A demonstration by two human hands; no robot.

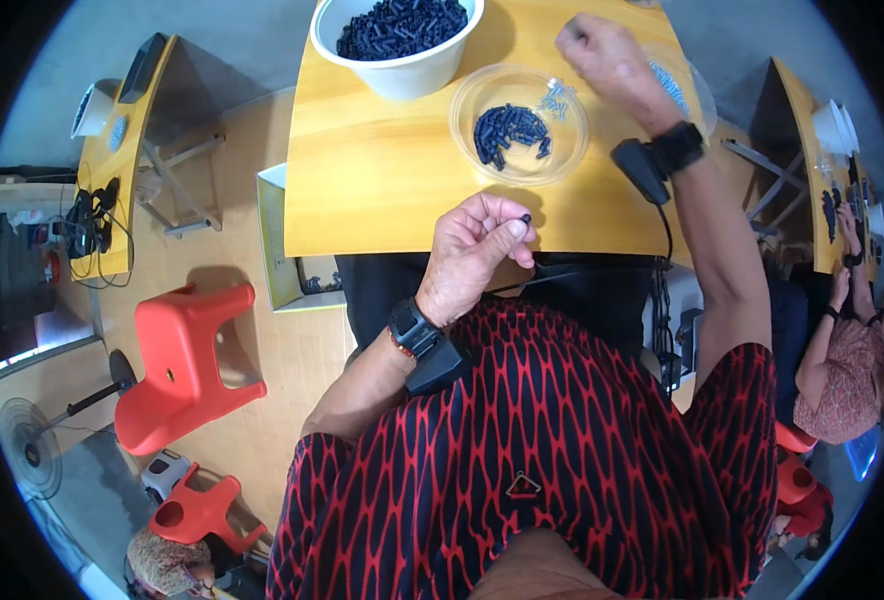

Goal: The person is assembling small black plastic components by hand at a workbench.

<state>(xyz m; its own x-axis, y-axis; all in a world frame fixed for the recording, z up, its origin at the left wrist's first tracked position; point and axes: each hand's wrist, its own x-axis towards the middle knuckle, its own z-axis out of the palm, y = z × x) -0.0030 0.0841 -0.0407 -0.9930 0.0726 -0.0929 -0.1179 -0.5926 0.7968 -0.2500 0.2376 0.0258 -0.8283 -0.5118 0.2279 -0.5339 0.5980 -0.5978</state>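
My left hand (474,248) is closed in a pinch near the table's front edge, with the end of a small black cylindrical piece (526,218) showing between thumb and forefinger. Farther off to the right, my right hand (607,62) is held over the table with its fingers curled in; whatever they hold is hidden. Between the hands stands a clear round plastic tub (465,145). A heap of black cylindrical pieces (510,132) lies in it, with a few small pale-blue pieces (557,100) on the far right side.
At the back left stands a white bowl (392,78) full of similar black pieces. Small bluish pieces (668,86) lie in a clear dish partly behind my right forearm. A black cable (670,225) hangs from my right wrist device. A red stool (187,360) is left; another person (847,370) works at the right.
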